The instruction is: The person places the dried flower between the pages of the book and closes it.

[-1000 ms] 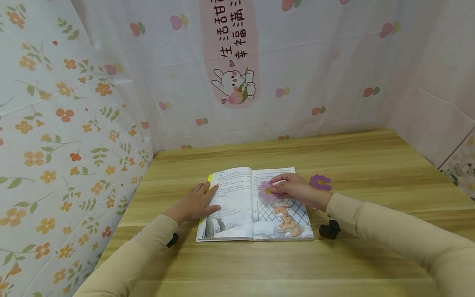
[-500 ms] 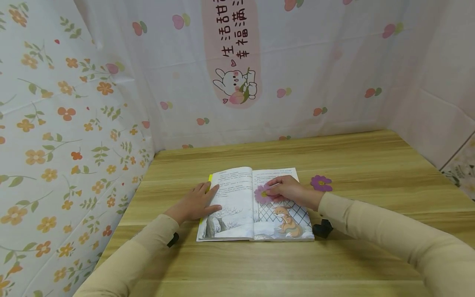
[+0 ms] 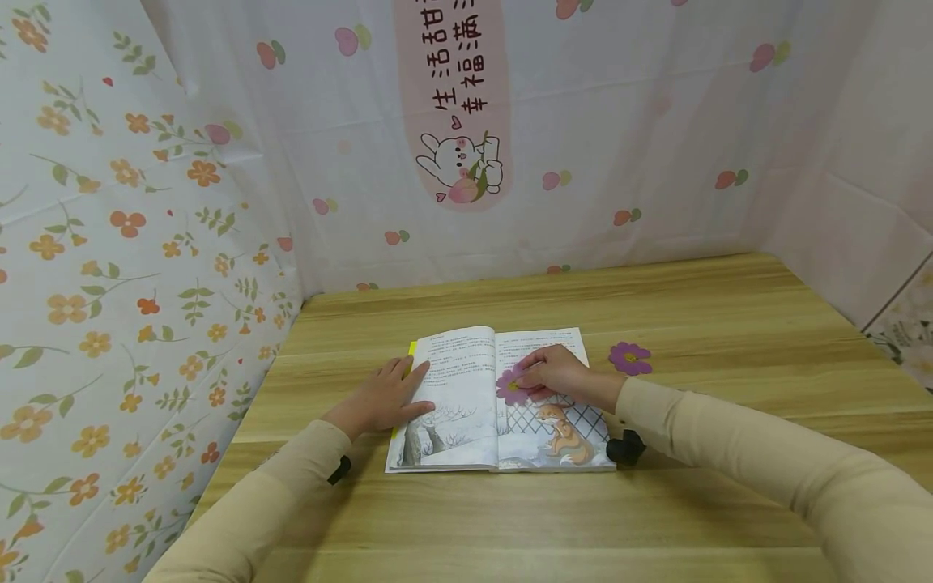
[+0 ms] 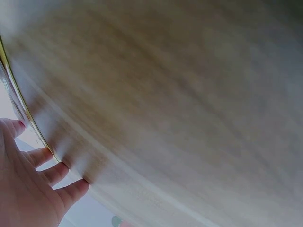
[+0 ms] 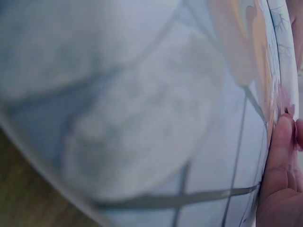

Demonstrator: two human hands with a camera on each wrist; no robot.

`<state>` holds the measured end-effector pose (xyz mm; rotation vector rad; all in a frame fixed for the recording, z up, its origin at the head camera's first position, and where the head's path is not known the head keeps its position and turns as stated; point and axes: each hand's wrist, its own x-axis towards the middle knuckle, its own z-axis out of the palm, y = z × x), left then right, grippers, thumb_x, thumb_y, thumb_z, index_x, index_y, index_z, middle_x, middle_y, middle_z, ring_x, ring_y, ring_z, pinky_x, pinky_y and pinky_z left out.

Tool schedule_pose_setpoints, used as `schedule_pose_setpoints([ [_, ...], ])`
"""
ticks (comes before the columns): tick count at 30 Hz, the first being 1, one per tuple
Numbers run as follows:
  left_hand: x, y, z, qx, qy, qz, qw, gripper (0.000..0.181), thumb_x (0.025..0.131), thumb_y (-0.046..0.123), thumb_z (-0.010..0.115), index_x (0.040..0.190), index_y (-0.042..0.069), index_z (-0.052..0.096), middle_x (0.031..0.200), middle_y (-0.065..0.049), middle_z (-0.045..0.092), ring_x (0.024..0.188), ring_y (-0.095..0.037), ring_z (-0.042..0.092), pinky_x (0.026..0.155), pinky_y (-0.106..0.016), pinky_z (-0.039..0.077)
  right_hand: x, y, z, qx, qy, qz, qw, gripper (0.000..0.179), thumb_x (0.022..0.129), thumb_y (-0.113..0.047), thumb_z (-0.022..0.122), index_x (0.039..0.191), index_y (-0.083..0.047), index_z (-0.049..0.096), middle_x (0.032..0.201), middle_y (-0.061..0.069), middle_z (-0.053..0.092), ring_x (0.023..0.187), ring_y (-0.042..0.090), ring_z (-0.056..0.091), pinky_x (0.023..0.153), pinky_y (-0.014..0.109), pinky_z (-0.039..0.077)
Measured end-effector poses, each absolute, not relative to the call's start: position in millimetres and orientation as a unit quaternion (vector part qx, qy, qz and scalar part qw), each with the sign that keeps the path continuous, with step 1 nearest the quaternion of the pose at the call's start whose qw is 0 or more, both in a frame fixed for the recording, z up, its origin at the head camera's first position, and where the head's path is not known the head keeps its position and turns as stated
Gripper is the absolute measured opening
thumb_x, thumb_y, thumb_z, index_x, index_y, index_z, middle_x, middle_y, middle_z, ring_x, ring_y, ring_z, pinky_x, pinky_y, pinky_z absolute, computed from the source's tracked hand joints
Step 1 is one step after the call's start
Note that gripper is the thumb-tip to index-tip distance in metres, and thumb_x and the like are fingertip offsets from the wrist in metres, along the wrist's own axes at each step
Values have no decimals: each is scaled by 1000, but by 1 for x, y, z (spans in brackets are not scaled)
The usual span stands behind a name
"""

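Observation:
An open book (image 3: pixel 459 441) lies on the table, with text above and a snowy picture with a fox below. My left hand (image 3: pixel 381 398) rests on the left page's outer edge, thumb on the page. In the left wrist view, the fingertips of that hand (image 4: pixel 28 189) touch the tabletop by the book's yellow edge. Over the right page, close to the centre fold, my right hand (image 3: pixel 557 374) pinches a flat purple flower (image 3: pixel 510 387) with a yellow centre. The right wrist view has the right hand (image 5: pixel 281 179) at its right edge, low over the page; most of the flower is hidden there.
A second purple flower (image 3: pixel 629 359), with a gap in its petals, lies on the wooden table (image 3: pixel 466 526) right of the book. Patterned cloth (image 3: pixel 605 146) hangs behind the table, and flowered cloth (image 3: pixel 109 283) hangs on the left.
My right hand has moved left across the right page, bringing the pinched flower up to the centre fold. The left hand has stayed in place on the book.

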<state>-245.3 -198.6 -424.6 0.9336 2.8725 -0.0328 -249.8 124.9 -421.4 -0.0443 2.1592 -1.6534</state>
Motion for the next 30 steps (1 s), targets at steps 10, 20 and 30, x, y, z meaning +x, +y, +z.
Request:
schedule_pose_setpoints([
  [10,-244,-198,-423,303,950,-12,66,80,97,61,41,154,7,26,150,-27,29,137,-42,28,105,-56,30,-246,131,-407,-74,806,-546,215,43,85,-5,74,123,9,58,91,11,72,76,21,68,68,34,57],
  [20,-245,-199,-424,308,949,-15,59,79,98,59,43,153,5,28,149,-28,29,136,-43,30,105,-56,30,-253,154,-390,-108,835,-507,186,44,89,-5,69,128,10,54,111,20,67,92,27,68,74,37,56],
  [30,-246,-199,-426,312,948,-21,55,78,98,58,43,152,4,29,147,-27,32,135,-43,31,105,-56,31,-270,182,-389,-196,890,-404,81,52,89,-11,72,133,8,52,126,23,58,116,36,56,98,47,43],
])
